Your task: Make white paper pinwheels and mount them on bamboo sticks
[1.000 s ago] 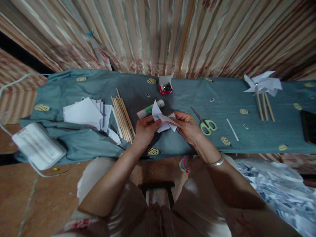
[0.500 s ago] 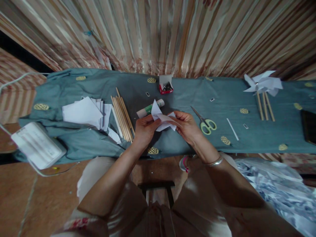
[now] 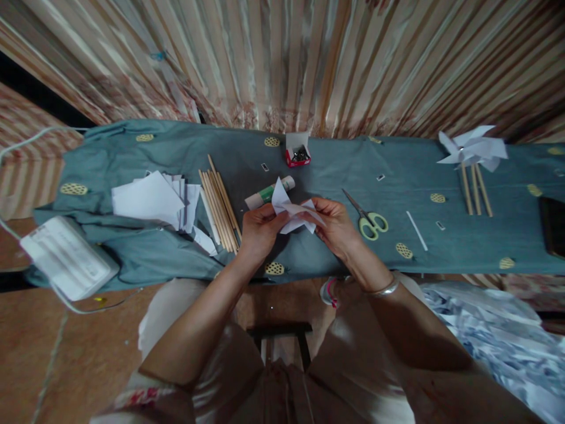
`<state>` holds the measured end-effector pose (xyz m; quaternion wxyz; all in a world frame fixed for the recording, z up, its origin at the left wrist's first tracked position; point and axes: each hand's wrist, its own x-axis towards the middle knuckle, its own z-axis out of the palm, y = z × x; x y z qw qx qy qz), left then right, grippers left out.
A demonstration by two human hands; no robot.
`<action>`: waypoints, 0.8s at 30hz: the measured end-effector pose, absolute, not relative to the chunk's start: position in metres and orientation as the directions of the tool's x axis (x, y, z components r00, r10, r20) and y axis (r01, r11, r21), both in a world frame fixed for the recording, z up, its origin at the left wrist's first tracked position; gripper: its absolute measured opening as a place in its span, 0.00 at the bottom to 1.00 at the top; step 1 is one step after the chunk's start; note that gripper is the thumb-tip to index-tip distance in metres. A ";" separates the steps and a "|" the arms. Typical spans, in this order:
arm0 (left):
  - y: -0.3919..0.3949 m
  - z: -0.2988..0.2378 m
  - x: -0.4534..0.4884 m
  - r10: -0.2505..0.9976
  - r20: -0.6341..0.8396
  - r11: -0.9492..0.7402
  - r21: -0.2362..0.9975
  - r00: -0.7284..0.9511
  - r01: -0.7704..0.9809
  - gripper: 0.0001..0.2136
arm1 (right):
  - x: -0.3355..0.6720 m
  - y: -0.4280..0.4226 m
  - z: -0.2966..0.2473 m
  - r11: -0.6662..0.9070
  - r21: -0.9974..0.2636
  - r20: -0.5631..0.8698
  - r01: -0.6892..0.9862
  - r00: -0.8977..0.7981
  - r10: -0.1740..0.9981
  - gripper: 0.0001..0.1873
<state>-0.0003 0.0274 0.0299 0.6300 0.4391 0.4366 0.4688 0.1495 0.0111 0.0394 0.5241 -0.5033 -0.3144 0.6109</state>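
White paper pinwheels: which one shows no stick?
The held pinwheel, between left hand and right hand; the far-right pinwheels have wooden sticks.

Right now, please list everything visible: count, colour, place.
Folded paper: one, white, picture's middle
Tube: one, white-green, behind folded paper
Open box: one, red-white, far edge
Metal pieces: many, dark, inside box
Wooden sticks: several, tan, left of tube
Paper stack: one, white, further left
Device: one, white, far left
Scissors: one, green-handled, right of centre
Strip: one, white, right of scissors
Tags: several, black-white, scattered
Pinwheels: count unclear, white, far right
Dark object: one, black, right edge
Cloth: one, teal, beneath these
Curtain: one, striped, behind
Plastic bag: one, whitish, lower right
Stool: one, dark, below
Left hand: one, bare, paper's left
Right hand: one, bare, paper's right
Bracelet: one, silver, right wrist
Trousers: one pair, beige, below
Shoe: one, pinkish, below
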 end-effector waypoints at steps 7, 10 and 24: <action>0.027 0.029 -0.001 0.972 -0.155 0.188 0.963 0.174 -0.195 0.08 | 0.147 0.010 0.043 -0.266 -0.903 -0.308 -0.338 0.078 0.948 0.19; 0.027 0.029 -0.002 0.973 -0.147 0.178 0.969 0.180 -0.172 0.08 | 0.146 0.010 0.045 -0.272 -0.895 -0.321 -0.355 0.086 0.943 0.19; 0.029 0.026 -0.002 0.974 -0.136 0.169 0.969 0.180 -0.180 0.09 | 0.145 0.009 0.041 -0.249 -0.908 -0.295 -0.337 0.092 0.951 0.18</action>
